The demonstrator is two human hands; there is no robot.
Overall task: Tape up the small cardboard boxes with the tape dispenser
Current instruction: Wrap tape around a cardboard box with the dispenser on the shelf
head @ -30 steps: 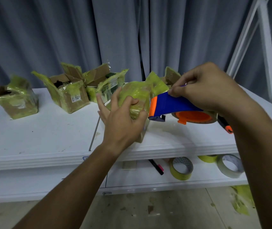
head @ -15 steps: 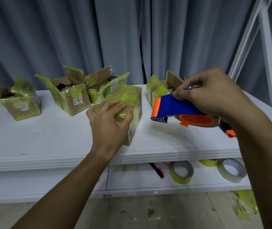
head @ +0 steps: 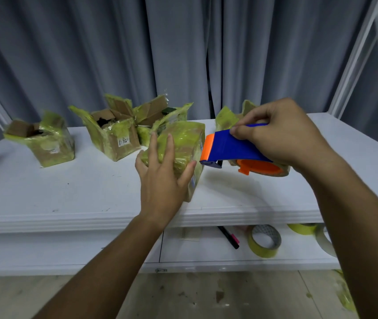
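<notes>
White counter [head: 68, 194] carries several open-flapped boxes wrapped in yellow-green tape at the back; the working cardboard box [head: 183, 143] stands near the front edge, closed on top. Left hand [head: 160, 178] spreads over it, fingers curled round top and near side. Right hand [head: 282, 139] clamps the blue-and-orange tape dispenser [head: 227, 149], its orange nose just beside the box's right face. Judgement: pin the box firmly, press the nose flat, pull steadily to avoid wrinkles.

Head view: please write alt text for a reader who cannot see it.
A left hand holds a taped box on a white table, while the right hand grips a blue and orange dispenser beside it. Open boxes stand behind.
</notes>
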